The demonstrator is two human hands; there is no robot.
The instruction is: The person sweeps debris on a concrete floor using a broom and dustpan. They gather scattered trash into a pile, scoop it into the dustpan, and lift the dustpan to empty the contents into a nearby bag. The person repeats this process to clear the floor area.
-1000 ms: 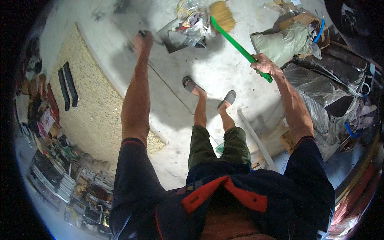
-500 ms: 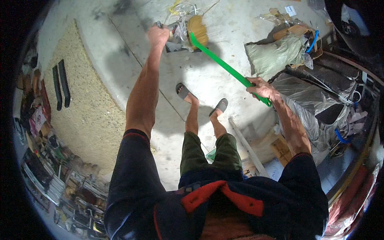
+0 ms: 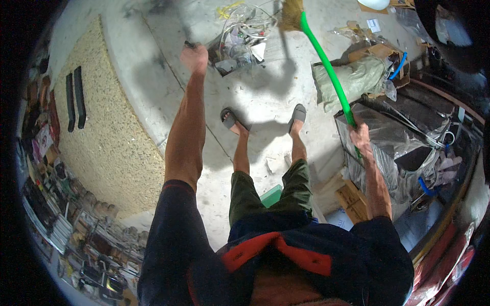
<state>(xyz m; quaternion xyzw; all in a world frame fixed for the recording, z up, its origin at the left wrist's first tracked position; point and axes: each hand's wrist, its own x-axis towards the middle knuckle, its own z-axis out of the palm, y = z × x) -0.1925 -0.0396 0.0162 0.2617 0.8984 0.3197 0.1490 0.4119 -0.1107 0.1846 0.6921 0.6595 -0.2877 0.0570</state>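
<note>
My left hand point(image 3: 194, 60) is closed on a dark handle point(image 3: 189, 44), mostly hidden by the fingers. Just right of it, a heap of clear plastic, cables and scraps point(image 3: 245, 35) lies in what looks like a dark pan on the floor. My right hand point(image 3: 360, 135) grips the long green handle of a broom point(image 3: 334, 76). Its straw head point(image 3: 291, 15) is at the top, to the right of that heap. My feet, in grey slides, stand on the pale concrete floor below the pile.
A pale sack point(image 3: 352, 81) with cardboard and a blue tube lies at right, beside plastic-wrapped items point(image 3: 383, 143). A speckled yellowish board point(image 3: 102, 153) with two black strips is at left, beside dense clutter point(image 3: 56, 214). A green plastic piece point(image 3: 271, 193) lies near my legs.
The broom head dipped over the heap, then swung away to the right, exposing more tangled cable. My right hand moved down and rightward. My left hand shifted right. My right foot stepped outward.
</note>
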